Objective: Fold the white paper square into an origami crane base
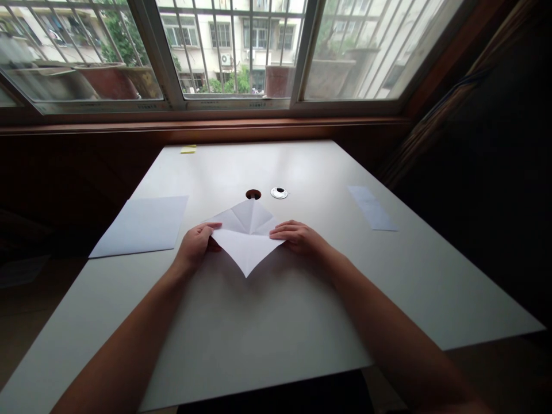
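1. The folded paper (246, 236) lies creased on the white worktop (259, 322), its near point toward the person;
2. The left hand (196, 244) sits at the folded paper's left corner, its grip closed on that corner;
3. The right hand (297, 237) lies flat on the folded paper's right corner, grip open, clasping nothing;
4. Just beyond the folded paper's far tip are a cable hole (253, 194) and a round cap (279, 192); left of it lies a flat sheet (140, 225); well to its right, a paper strip (371, 208).

Study or home-office corner, by a window.
White desk (276, 322) with a cable hole (253, 194) and its loose cap (279, 192) near the far edge, set against a dark wooden sill under a barred sliding window (233, 52); faces apartment blocks (259, 34) and planters (107, 80) outside.
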